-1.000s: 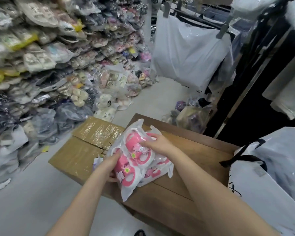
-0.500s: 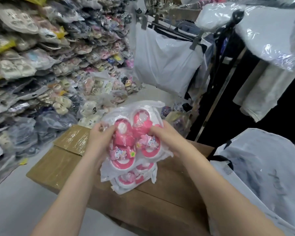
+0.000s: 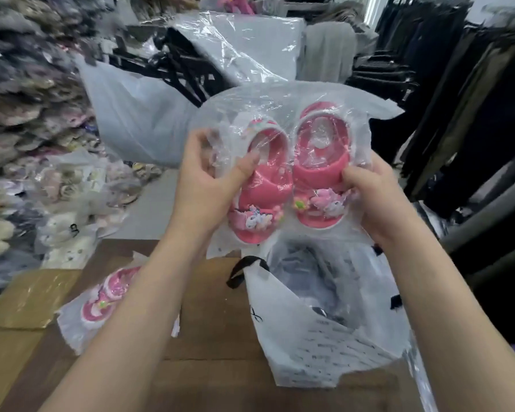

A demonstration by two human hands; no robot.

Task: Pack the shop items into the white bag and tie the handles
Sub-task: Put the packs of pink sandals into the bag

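Observation:
Both hands hold up a clear plastic pack of pink children's sandals (image 3: 292, 173) in mid-air. My left hand (image 3: 208, 185) grips its left side, thumb pressed on the left sandal. My right hand (image 3: 372, 200) grips the right side. Directly below the pack stands the white bag (image 3: 309, 346) with black handles (image 3: 244, 270), its mouth open and dark items inside. A second pack of pink sandals (image 3: 107, 295) lies on the wooden table (image 3: 214, 322) to the left, partly hidden by my left forearm.
A taped cardboard box (image 3: 27, 298) sits at the table's left end. Stacks of bagged shoes (image 3: 27, 129) fill the left wall and floor. A large white plastic bag (image 3: 137, 126) hangs behind. Dark clothes on racks (image 3: 458, 99) stand to the right.
The sandal pack has been lifted from the table and carried right, over the white bag's mouth. The view has swung right, leaving the second pack on the table.

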